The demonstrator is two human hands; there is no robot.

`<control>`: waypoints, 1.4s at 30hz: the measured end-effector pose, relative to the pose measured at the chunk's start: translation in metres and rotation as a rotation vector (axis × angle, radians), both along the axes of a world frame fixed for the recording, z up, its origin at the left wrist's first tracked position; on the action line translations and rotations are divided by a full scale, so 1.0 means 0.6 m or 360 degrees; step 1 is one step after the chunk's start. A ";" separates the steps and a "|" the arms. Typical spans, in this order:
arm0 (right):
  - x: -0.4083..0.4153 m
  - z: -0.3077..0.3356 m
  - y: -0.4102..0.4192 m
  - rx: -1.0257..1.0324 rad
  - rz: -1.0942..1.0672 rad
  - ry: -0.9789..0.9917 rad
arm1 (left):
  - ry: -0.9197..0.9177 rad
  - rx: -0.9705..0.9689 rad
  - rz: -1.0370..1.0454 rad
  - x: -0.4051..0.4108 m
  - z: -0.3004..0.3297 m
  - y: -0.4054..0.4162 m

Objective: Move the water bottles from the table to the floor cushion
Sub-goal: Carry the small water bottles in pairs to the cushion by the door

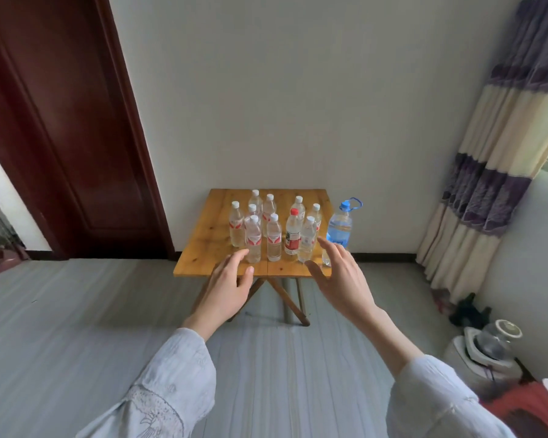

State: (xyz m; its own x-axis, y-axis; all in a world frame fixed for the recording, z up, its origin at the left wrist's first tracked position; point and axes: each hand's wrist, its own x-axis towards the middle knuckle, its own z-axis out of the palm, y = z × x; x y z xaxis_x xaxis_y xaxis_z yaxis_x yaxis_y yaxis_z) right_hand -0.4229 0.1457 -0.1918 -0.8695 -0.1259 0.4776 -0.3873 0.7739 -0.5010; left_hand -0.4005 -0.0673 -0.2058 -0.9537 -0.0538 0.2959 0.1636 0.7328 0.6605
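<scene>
Several small clear water bottles stand upright on a small wooden folding table [203,245] against the wall. Most have white caps, such as the front one [253,240]; one [293,233] has a red cap. A big bottle [340,227] with a blue cap and handle stands at the table's right edge. My left hand [228,287] reaches out open in front of the table's near edge, just short of the front bottles. My right hand [342,279] is open too, fingers spread, near the front right bottles. Neither hand touches a bottle. No floor cushion is in view.
A dark red door [67,128] is at the left. A striped curtain [500,159] hangs at the right. On the floor at the right are dark shoes [467,311], a glass jar on a white pot [494,346] and a red item [532,406].
</scene>
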 end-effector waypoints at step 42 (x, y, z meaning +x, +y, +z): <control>-0.826 -0.341 -0.195 -0.0406 -0.0131 -0.1059 | -0.0766 0.0689 -0.0130 -0.840 -0.349 -0.134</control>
